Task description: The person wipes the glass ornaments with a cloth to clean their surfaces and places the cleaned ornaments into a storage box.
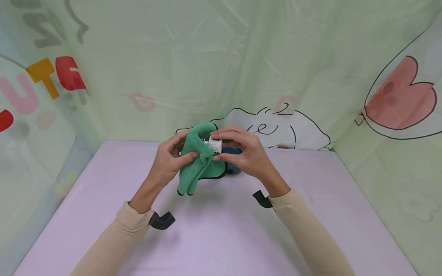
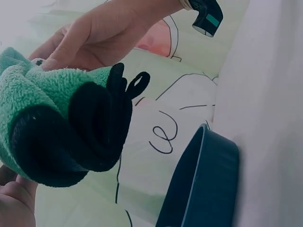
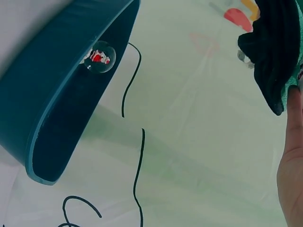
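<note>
Above the table my left hand (image 1: 164,161) grips a fluffy green cloth (image 1: 195,165) with black edging, its thumb pressed on the front. The cloth is folded around one end of a small white object (image 1: 215,145), and that end is mostly hidden. My right hand (image 1: 245,149) pinches the object's bare white end between thumb and fingers. In the left wrist view the cloth (image 2: 57,80) shows its dark binding and a small loop. A bit of something clear (image 3: 245,58) peeks past the cloth's edge in the right wrist view.
A blue basin (image 1: 234,161) stands on the table behind my right hand. Inside it, in the right wrist view, shows a clear ball (image 3: 100,57) with a red and white figure. The lilac tabletop (image 1: 214,237) meets printed pale green curtains (image 1: 172,76) at back and sides.
</note>
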`<state>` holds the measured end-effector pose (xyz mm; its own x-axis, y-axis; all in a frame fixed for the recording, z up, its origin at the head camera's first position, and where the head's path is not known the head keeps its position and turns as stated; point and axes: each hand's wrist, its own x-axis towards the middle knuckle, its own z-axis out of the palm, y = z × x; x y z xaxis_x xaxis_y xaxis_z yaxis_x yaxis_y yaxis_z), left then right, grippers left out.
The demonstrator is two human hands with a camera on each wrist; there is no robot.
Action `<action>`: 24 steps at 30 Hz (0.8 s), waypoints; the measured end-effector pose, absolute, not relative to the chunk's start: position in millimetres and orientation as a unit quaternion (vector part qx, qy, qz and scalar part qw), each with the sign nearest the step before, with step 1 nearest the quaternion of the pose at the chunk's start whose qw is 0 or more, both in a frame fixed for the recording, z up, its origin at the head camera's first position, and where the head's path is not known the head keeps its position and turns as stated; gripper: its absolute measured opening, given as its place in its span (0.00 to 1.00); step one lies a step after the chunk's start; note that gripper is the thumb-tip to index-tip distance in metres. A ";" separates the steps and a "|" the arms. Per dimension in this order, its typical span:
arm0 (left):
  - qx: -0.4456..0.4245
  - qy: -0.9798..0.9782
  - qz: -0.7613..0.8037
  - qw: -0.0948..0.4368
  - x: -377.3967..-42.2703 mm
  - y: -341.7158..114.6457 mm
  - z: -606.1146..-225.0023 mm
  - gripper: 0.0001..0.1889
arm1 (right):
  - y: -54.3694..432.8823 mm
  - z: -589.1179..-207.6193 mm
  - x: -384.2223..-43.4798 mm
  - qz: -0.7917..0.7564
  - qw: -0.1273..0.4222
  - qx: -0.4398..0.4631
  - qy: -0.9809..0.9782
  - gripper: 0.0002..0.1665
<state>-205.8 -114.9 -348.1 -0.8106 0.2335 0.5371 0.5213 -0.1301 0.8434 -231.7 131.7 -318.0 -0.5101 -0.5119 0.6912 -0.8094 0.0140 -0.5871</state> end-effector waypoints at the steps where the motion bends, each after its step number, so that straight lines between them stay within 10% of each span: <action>1: -0.293 -0.651 -0.692 0.107 -206.0 -114.9 -348.5 0.30 | 131.6 -317.5 -231.1 0.524 0.137 0.466 -0.700 0.31; 24: -0.341 -0.671 -0.640 0.156 -204.1 -116.7 -349.7 0.32 | 133.9 -310.2 -226.1 0.560 0.042 0.369 -0.741 0.25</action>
